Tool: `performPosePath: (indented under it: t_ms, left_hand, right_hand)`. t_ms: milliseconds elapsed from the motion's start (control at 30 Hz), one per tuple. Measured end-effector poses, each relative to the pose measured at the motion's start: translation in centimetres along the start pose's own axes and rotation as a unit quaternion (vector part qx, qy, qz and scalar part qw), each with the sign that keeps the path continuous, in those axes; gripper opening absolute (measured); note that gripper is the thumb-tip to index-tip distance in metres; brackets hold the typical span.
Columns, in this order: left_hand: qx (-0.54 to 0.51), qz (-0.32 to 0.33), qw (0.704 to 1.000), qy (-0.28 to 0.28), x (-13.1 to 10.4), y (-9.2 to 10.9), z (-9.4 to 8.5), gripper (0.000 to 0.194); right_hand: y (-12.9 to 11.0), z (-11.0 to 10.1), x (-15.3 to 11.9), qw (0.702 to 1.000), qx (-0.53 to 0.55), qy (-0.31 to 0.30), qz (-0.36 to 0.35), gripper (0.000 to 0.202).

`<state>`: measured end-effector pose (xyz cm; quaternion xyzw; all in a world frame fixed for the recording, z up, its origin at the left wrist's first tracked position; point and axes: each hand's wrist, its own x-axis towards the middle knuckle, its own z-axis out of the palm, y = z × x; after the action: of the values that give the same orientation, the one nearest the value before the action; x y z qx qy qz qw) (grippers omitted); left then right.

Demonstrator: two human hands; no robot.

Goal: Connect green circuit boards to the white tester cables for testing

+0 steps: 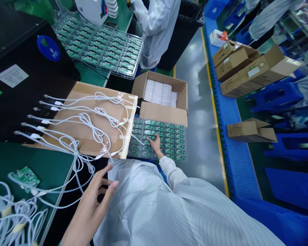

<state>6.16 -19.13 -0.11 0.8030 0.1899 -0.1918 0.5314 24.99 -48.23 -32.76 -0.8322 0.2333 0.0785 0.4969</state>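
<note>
My left hand (92, 201) is raised at the front, fingers apart and holding nothing, close to the tip of a white cable (110, 158). My right hand (155, 144) reaches down over a clear compartment tray (186, 143) filled with green circuit boards (169, 140). Its thumb and fingers are spread at one of the boards; whether they touch it I cannot make out. Several coiled white cables (92, 128) lie across a cardboard-covered board (74, 89), their far ends near a black box (12, 102).
An open carton (181, 118) of stacked white pieces stands behind the tray. On the green bench (53, 164) are a loose circuit board (27, 177) and a cable heap (17, 218). Another board tray (102, 44) lies farther back, near a co-worker's sleeve (154, 20). Cartons (246, 65) line the right.
</note>
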Motion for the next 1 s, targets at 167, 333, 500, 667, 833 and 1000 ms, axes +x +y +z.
performPosePath:
  t_ms: [167,333,500,667,833,1000]
  left_hand:
    - [-0.008,0.007,1.0,0.007,-0.1,0.3,0.2,0.065]
    - [-0.01,0.009,1.0,0.002,-0.4,0.7,0.1,0.063]
    - [-0.012,0.013,1.0,0.007,-0.4,0.2,0.3,0.063]
    - [-0.009,0.014,1.0,0.003,-0.6,0.1,0.5,0.062]
    - [-0.007,0.016,1.0,0.007,-0.9,0.4,0.5,0.062]
    - [-0.012,0.023,1.0,0.017,-0.9,-0.1,0.6,0.064]
  right_hand:
    - [0.1,-0.2,-0.9,1.0,-0.02,-0.005,-0.014,0.079]
    - [0.7,-0.4,-1.8,0.994,-0.086,-0.005,-0.073,0.063]
    - [1.5,-0.7,-2.3,0.983,-0.15,0.016,-0.1,0.041]
    - [1.8,-0.3,-2.5,0.964,-0.213,0.022,-0.159,0.029]
    - [2.2,-0.2,-2.5,0.948,-0.244,0.04,-0.199,0.029]
    - [3.1,-1.3,-2.6,0.944,-0.246,0.062,-0.21,0.038]
